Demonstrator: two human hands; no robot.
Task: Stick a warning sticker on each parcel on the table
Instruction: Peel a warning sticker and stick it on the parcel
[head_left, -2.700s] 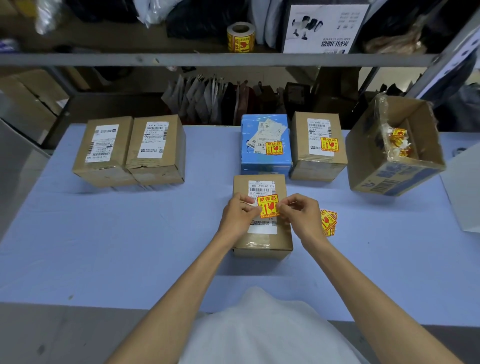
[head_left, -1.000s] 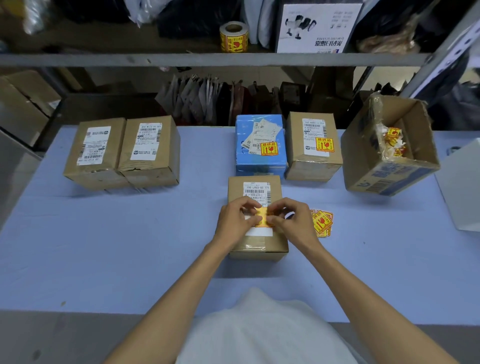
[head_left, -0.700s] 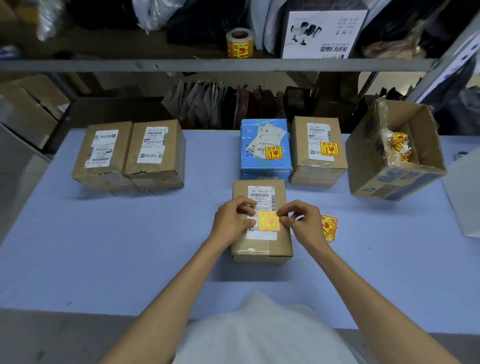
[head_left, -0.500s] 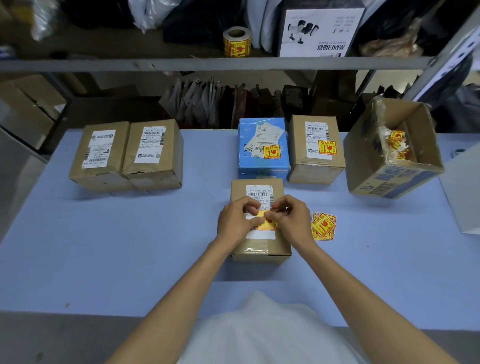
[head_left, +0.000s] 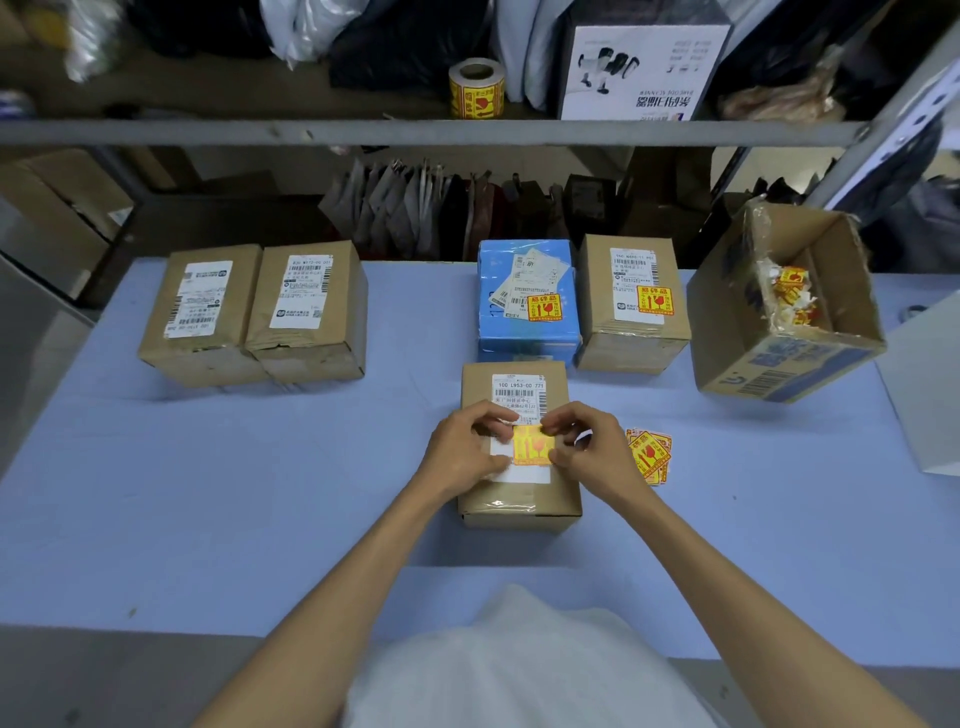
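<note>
The near parcel (head_left: 519, 501) lies flat on the blue table (head_left: 208, 493) straight ahead of the person; its long axis runs away from them toward the shelf. Its white shipping label (head_left: 518, 389) follows that axis and reads upright from the person's side; the top line says "100 L953-00 771". The warning sticker (head_left: 532, 446), yellow with red print, sits over the lower half of that label, square to the parcel's edges, its red glass symbol upright; its writing is too blurred to read. The left hand (head_left: 467, 449) pinches the sticker's left edge between curled forefinger and thumb; the right hand (head_left: 592, 452) pinches the right edge the same way; whether the sticker is fully stuck down I cannot tell.

Just right of the parcel lies a loose pile of stickers (head_left: 649, 456), fanned and tilted. Behind it a blue parcel (head_left: 524, 338) and a brown parcel (head_left: 631, 343) stand side by side, each with 1 such sticker on its label. At far left, the far-left parcel (head_left: 200, 353) and the second parcel (head_left: 306, 353) touch, long axes also pointing at the shelf; each shows a white barcode label. A sticker roll (head_left: 477, 88) stands on the shelf beside a white box (head_left: 644, 62) printed upside down.
</note>
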